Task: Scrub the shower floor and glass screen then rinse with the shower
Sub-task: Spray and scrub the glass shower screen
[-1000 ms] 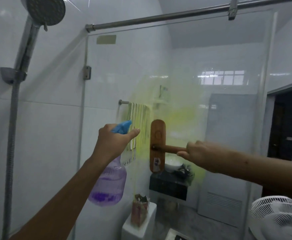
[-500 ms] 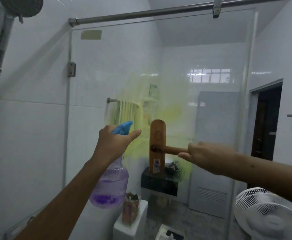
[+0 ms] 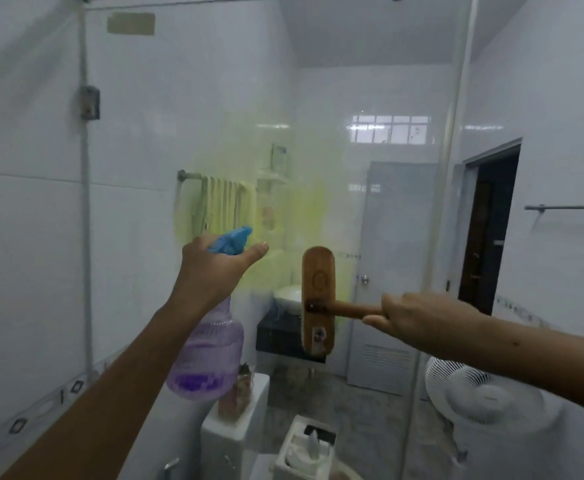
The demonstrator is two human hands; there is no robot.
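On the inner face of the glass screen (image 3: 370,81), a yellow-green film (image 3: 304,209) of cleaner covers the middle of the pane. My left hand (image 3: 214,268) grips the neck of the purple spray bottle (image 3: 207,355), fingers wrapped round it and thumb stretched forward beside the blue nozzle (image 3: 233,237), which points at the film. My right hand (image 3: 412,318) is closed round the handle of the wooden brush (image 3: 318,299). The brush head stands upright with its bristle side turned to the glass. It appears to touch the glass, though I cannot confirm contact.

Change over the last second: the hinge (image 3: 89,102) on the pane's left edge has slid left and up in view, while both hands keep nearly the same place. I read this as hands and head travelling rightward and slightly downward along the screen. The brush head, earlier just beside the towel rail (image 3: 214,188) seen through the glass, now stands at the film's lower right edge, before the white door (image 3: 398,237) beyond. The shower head, earlier at the left, has left the frame.

Meaning for the task: I judge the screen scrub to be in progress. The shower floor is out of view, and rinsing has not yet begun.
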